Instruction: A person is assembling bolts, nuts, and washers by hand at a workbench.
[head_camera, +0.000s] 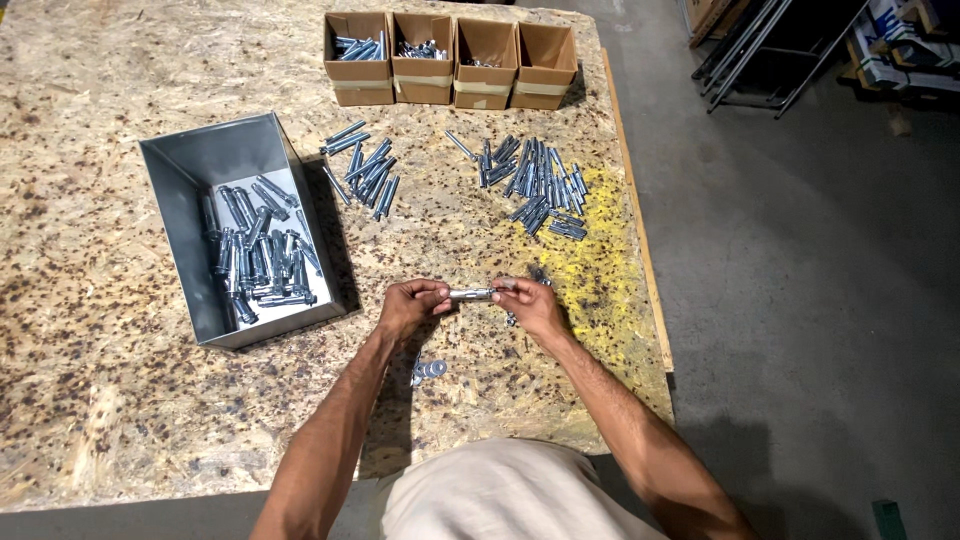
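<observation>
— What are you holding?

— You hold one shiny metal bolt (471, 294) flat between your two hands, just above the tabletop (100, 380). Your left hand (410, 305) has its fingers (436, 291) closed on one end. Your right hand (530, 303) has its fingers (507, 286) pinched on the other end.

— What does the bolt look like?

— It is thin, long and round like a stick. It is silver and smooth.

— What is the tabletop like?

— It is rough wood made of pressed chips, brown and speckled, with a yellow patch (600, 250) near your right hand.

— How many boxes are there?

— Four small brown cardboard boxes (452, 80) sit in a row at the far edge. One big grey metal bin (180, 190) with slanted walls sits on your left. It is full of bolts, too many to count.

— Anything else?

— Two loose heaps of bolts lie on the wood, a small heap (362, 168) by the bin and a bigger heap (535, 185) on the yellow patch. A few flat round washers (428, 371) lie near your left arm.
</observation>
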